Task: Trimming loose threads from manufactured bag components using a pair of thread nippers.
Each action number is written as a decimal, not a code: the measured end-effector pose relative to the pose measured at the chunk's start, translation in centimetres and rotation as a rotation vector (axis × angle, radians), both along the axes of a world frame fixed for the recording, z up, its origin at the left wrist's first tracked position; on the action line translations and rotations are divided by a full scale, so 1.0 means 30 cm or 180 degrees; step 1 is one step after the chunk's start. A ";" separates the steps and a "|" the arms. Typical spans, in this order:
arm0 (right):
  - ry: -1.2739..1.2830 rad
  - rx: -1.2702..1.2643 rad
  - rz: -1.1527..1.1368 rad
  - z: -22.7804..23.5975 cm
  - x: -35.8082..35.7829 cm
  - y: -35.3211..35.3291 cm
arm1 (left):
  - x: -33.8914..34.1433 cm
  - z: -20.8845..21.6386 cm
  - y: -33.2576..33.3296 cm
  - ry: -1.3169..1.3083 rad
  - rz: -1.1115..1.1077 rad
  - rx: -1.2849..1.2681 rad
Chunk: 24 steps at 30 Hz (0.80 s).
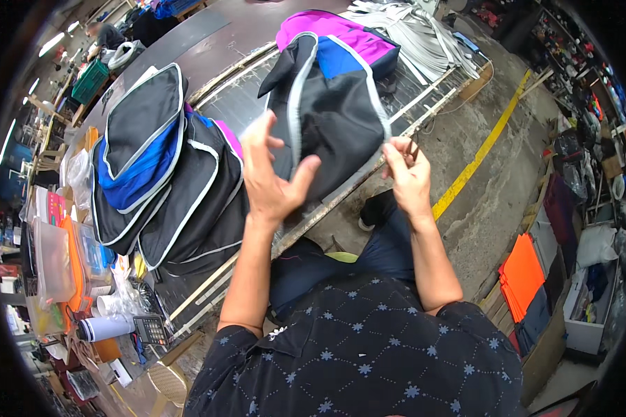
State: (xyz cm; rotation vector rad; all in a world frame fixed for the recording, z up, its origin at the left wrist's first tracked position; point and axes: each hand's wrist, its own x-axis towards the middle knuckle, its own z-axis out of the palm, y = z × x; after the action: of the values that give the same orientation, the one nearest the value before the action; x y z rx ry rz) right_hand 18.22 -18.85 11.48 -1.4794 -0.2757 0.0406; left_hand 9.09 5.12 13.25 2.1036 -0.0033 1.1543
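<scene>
A black fabric bag piece (334, 128) with light grey bound edges lies before me at the table's near edge. Over its left side is my left hand (275, 177), fingers and thumb apart, holding nothing. At its right corner, my right hand (410, 177) pinches the grey edging between thumb and fingers. Something small and dark shows among those fingers, too unclear to name. Beyond the piece sit a magenta and blue fabric bag (351, 45) and a heap of white strips (417, 35).
On the left stands a stack of black and blue bag pieces (146, 153). Near it are a calculator (151, 331), a pale tumbler (108, 327) and plastic boxes (54, 264). Orange sheets (520, 278) and a grey bin (591, 306) are to the right. A person (108, 38) is far left.
</scene>
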 end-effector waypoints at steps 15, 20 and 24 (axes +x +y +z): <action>0.0780 -0.0814 -0.0291 -0.069 0.265 -0.194 | -0.123 -0.191 -0.216 0.0662 -0.0966 0.1657; 0.0124 -0.1058 -0.0142 -0.275 0.331 -0.218 | -0.131 -0.229 -0.064 0.0260 0.0034 0.0512; 0.0161 -0.0927 -0.0146 -0.283 0.328 -0.208 | -0.137 -0.308 0.055 0.1149 0.0447 -0.1568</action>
State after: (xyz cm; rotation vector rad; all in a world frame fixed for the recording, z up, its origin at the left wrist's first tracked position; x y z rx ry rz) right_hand 28.06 -25.07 2.99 -1.7709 -0.2004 0.0841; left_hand 4.98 6.76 4.01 1.8500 0.5491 0.7382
